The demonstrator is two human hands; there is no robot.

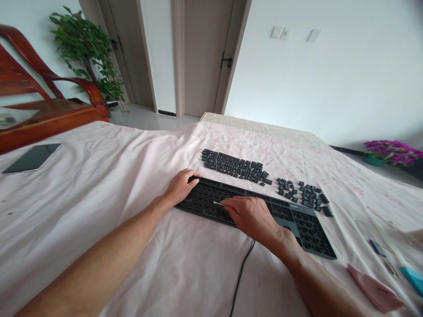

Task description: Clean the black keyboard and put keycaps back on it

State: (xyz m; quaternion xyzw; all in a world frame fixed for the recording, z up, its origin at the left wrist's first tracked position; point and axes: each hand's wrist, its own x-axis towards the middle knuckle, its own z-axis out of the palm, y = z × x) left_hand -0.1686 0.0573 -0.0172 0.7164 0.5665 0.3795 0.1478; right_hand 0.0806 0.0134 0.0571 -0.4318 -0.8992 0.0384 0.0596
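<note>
A black keyboard [282, 212] with its keycaps off lies across the cloth, its rows of bare key sockets showing. My left hand [181, 187] grips its far left corner, thumb on top and fingers over the back edge. Between the closed fingers of my right hand [253, 215] is a thin cotton swab [217, 203], its white tip pointing left, low over the sockets left of the keyboard's middle. The rest of the swab is hidden in the hand. Loose black keycaps [233, 166] lie in rows behind the keyboard, and a second group of keycaps [309, 196] sits farther right.
A pinkish cloth [132, 264] with wrinkles covers the surface. The keyboard's black cable [243, 268] runs toward me. At the right lie a pink cloth piece [375, 288], a blue item [413, 279] and small slim tools [385, 255]. A dark flat panel [32, 157] lies at left.
</note>
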